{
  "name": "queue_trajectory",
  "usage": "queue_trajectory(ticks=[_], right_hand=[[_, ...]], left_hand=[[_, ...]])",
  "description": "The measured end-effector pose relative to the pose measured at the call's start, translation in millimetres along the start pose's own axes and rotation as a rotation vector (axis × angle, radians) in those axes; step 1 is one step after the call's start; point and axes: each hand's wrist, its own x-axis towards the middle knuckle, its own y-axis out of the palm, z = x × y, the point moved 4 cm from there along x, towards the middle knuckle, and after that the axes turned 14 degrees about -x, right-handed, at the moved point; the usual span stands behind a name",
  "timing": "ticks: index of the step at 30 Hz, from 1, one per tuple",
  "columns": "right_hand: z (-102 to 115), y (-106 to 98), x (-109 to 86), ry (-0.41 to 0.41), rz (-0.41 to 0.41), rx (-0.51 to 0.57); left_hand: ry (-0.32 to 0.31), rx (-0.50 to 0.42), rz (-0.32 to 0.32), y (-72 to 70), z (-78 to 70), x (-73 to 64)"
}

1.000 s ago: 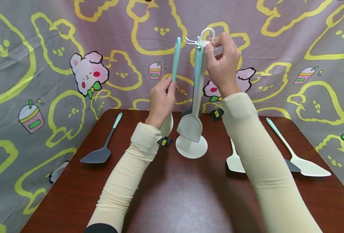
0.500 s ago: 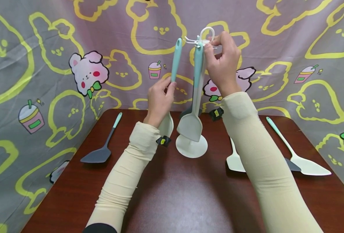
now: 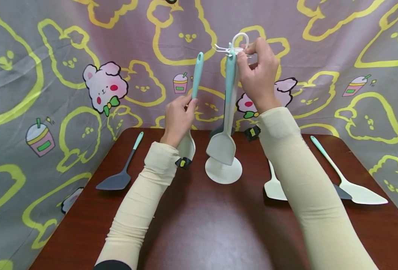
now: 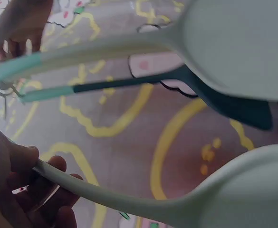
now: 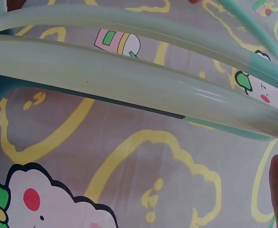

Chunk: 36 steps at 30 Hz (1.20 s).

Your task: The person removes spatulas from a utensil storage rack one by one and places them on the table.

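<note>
My left hand [image 3: 179,118] grips a pale cooking utensil [image 3: 197,75] with a mint-green handle, handle end up, left of the white utensil stand [image 3: 223,173]. Its broad, rounded head [image 4: 253,190] shows in the left wrist view; in the head view my wrist partly covers it. My right hand [image 3: 260,73] pinches the top of the stand beside its white ring [image 3: 241,36]. From the stand's hooks hang a pale spatula [image 3: 222,147] in front and a dark utensil [image 4: 234,104] behind it, both with mint handles.
A dark grey spatula [image 3: 116,180] lies on the brown table [image 3: 199,225] at the left. On the right lie a white spatula [image 3: 362,191], a dark one [image 3: 343,192] partly covered, and another white one [image 3: 274,189] partly behind my right sleeve. A patterned cloth [image 3: 145,82] surrounds the table.
My left hand has moved left and slightly down with the pale utensil, widening the gap to the stand. My right hand keeps its hold on the stand's top.
</note>
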Motion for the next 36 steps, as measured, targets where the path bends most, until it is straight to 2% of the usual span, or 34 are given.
queue_trajectory(ticks=[4, 14, 18, 30, 36], right_hand=[[-3.0, 1.8, 0.7, -0.029, -0.011, 0.001], [-2.8, 0.8, 0.8, -0.022, -0.013, 0.035], [-3.3, 0.6, 0.6, -0.024, -0.014, 0.037], [-2.9, 1.0, 0.0, -0.038, -0.009, 0.022], [-3.2, 1.6, -0.7, -0.028, -0.011, 0.028]], left_hand=[[-0.036, 0.066, 0.008, -2.2, 14.5, 2.3], [-0.105, 0.244, 0.051, -7.7, 50.0, -1.1], [-0.166, 0.292, 0.065, -12.6, 65.2, -2.9], [-0.362, 0.358, 0.083, -30.4, 109.7, -11.8], [-0.425, 0.42, 0.109, -35.8, 128.8, -19.0]])
